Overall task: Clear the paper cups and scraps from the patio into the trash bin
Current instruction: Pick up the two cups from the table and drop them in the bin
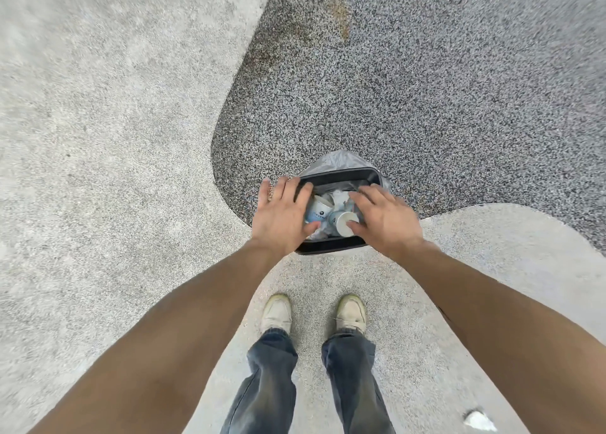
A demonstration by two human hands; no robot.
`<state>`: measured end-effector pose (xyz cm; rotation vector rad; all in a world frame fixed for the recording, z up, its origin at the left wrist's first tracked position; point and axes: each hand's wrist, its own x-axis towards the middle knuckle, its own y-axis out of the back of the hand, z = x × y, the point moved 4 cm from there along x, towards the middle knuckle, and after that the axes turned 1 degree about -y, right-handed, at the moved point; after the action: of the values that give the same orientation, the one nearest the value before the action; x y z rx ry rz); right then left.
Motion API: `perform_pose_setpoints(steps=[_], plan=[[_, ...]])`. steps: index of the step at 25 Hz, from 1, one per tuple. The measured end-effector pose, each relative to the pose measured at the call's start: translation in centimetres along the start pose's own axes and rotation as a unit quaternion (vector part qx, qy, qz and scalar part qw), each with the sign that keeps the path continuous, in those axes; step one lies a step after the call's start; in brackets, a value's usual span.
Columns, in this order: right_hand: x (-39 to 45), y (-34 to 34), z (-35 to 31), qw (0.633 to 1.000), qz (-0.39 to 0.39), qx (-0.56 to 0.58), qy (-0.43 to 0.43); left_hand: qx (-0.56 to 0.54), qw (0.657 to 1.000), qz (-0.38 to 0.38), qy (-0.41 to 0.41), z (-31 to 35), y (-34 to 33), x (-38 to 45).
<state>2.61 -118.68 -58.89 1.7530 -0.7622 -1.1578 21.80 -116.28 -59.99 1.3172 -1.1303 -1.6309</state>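
hovering spread over the trash bin (331, 246), left hand (282, 215), right hand (383, 219), paper cups (342, 222) inside

White paper cups (331, 215) and crumpled scraps (339, 198) lie jumbled inside the black, bag-lined trash bin (337, 174) standing upright.

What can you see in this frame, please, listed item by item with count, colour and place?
bin: one, black, on the patio ahead of the feet.
liner: one, grey, folded over the bin's far rim.
cups: at least two, white with blue print, inside the bin.
scraps: several, white, crumpled, in the bin among the cups.
scrap: one, white, on the light paving at lower right.
paving: light grey and dark speckled areas.
shoes: two, off-white, below the bin.
jeans: blue.
left hand: open, over the bin's left edge.
right hand: open, over the bin's right side.
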Motion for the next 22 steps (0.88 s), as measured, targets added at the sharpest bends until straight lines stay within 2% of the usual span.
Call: perform_pose_setpoints(steps=[3, 9, 14, 18, 22], plan=[[-2.4, 6.6, -0.3, 0.999, 0.043, -0.014, -0.016, -0.011, 0.999, 0.032, -0.021, -0.4, 6.0, -1.7], [-10.8, 23.0, -2.7, 0.988, 0.136, -0.045, -0.048, -0.025, 0.994, 0.089, -0.065, 0.6, 22.6, -6.9], [-20.6, 36.0, -4.7, 0.965, 0.236, -0.076, -0.084, -0.058, 0.967, 0.173, -0.176, 3.6, 37.3, -11.3], [-29.1, 41.4, -4.3, 0.940, 0.290, -0.072, -0.165, -0.056, 0.941, 0.202, -0.267, 7.6, 45.7, -14.1], [-38.7, 42.9, -3.6, 0.906, 0.322, -0.074, -0.264, -0.070, 0.914, 0.203, -0.345, 13.3, 49.0, -17.2]])
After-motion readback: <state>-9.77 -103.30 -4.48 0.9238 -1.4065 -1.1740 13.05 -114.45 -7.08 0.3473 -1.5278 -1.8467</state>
